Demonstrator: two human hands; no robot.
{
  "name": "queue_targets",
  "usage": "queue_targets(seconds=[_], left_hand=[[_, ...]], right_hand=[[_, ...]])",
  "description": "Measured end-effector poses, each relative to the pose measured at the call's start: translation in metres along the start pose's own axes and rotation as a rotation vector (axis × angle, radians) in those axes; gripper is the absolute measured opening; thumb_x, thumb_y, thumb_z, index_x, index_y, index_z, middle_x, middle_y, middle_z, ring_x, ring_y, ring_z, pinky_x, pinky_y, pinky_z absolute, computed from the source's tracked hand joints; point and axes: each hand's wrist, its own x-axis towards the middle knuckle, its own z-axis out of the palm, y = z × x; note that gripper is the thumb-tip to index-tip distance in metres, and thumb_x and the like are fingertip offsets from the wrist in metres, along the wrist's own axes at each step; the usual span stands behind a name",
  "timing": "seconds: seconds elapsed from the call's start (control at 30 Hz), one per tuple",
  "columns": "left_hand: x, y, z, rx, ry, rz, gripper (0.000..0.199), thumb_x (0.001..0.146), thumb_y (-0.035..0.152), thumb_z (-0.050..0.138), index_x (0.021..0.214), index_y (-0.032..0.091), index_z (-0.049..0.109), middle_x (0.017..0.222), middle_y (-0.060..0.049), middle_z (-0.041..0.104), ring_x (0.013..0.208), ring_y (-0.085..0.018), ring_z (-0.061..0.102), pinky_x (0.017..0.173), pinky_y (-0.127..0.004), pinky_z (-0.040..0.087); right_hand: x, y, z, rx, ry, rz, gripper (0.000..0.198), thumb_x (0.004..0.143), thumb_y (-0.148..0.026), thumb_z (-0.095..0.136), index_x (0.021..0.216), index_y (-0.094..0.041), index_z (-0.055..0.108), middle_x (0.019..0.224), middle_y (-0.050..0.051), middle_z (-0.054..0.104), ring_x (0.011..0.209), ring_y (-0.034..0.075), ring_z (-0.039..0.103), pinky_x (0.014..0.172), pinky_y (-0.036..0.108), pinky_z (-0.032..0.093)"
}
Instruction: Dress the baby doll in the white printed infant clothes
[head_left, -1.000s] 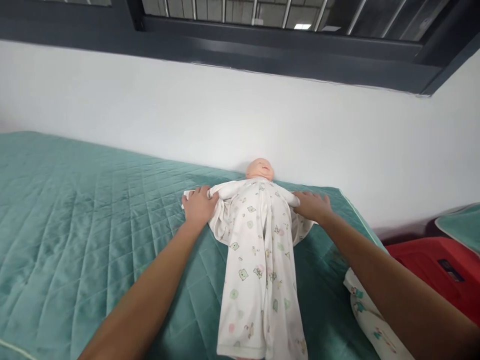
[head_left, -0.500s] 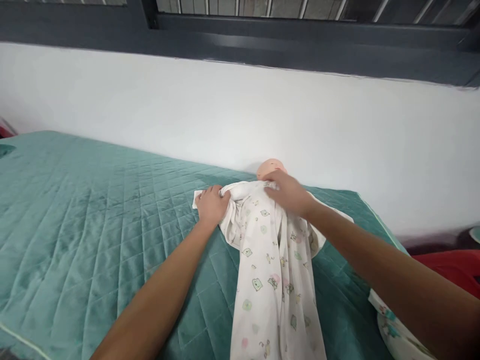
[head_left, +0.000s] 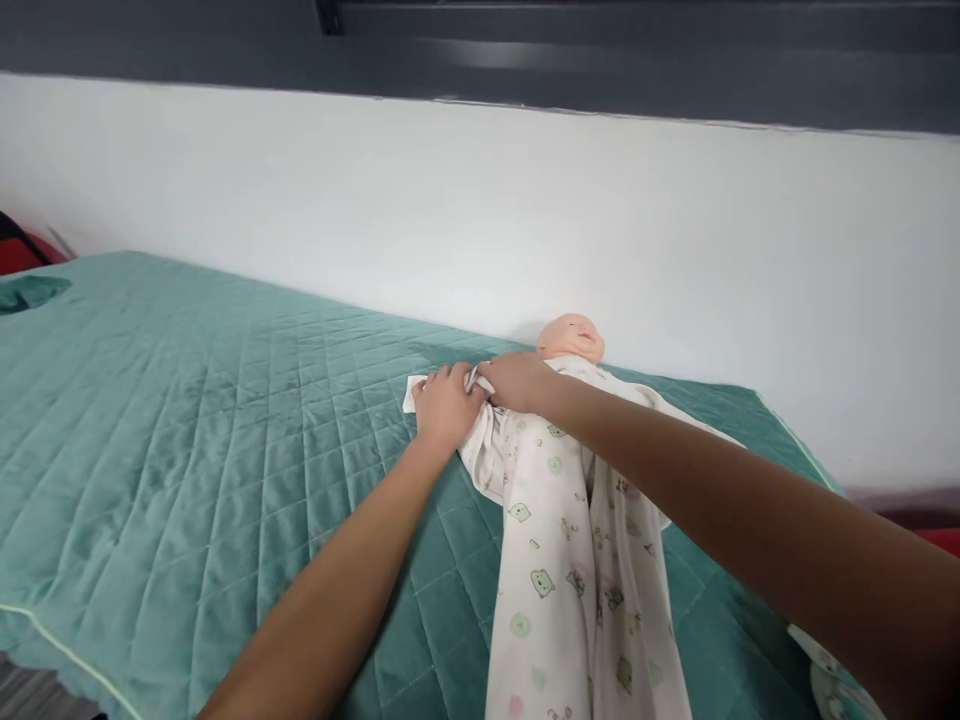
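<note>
A baby doll lies on its back, its head near the wall. White baby clothes printed with small green and pink figures cover its body and stretch toward me. My left hand is closed around the sleeve at the left side, and the white cuff sticks out past its fingers. Close beside it, my right hand pinches the sleeve cloth near the shoulder. The doll's arm is hidden inside the cloth and under my hands.
A green quilted cover lies under the doll. Behind it rises a white wall below a dark window frame. A patterned white item shows at the lower right, and something red at the far left.
My right hand has moved left from the doll's neck to the sleeve by my left hand, uncovering the doll's face. My left hand stays on the sleeve. The view has shifted slightly.
</note>
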Motion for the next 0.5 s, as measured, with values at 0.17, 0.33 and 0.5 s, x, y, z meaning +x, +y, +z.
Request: queue_targets(seconds=[0.17, 0.33, 0.5], left_hand=[[-0.006, 0.000, -0.007, 0.048, 0.050, 0.095, 0.035, 0.093, 0.024, 0.046, 0.124, 0.028, 0.063, 0.115, -0.006, 0.069, 0.107, -0.025, 0.064, 0.086, -0.037, 0.047], [-0.008, -0.009, -0.006, 0.013, 0.043, 0.084, 0.044, 0.097, 0.021, 0.040, 0.135, 0.033, 0.059, 0.120, -0.006, 0.065, 0.105, -0.022, 0.063, 0.078, -0.032, 0.047], [-0.011, -0.015, -0.001, 0.050, -0.028, 0.067, 0.046, 0.096, 0.019, 0.039, 0.130, 0.038, 0.064, 0.119, -0.006, 0.065, 0.108, -0.024, 0.059, 0.088, -0.035, 0.045]], right_hand=[[-0.011, 0.006, -0.016, -0.018, -0.026, -0.011, 0.032, 0.091, -0.032, 0.060, 0.122, -0.025, 0.063, 0.106, 0.009, 0.071, 0.091, 0.027, 0.067, 0.071, 0.033, 0.044], [-0.029, 0.018, -0.027, -0.025, -0.036, 0.037, 0.034, 0.093, -0.032, 0.057, 0.127, -0.031, 0.063, 0.108, 0.009, 0.069, 0.095, 0.028, 0.065, 0.070, 0.033, 0.042], [-0.045, 0.026, -0.031, -0.103, -0.021, 0.079, 0.027, 0.093, -0.031, 0.055, 0.118, -0.027, 0.065, 0.107, 0.010, 0.067, 0.099, 0.029, 0.063, 0.068, 0.034, 0.040]])
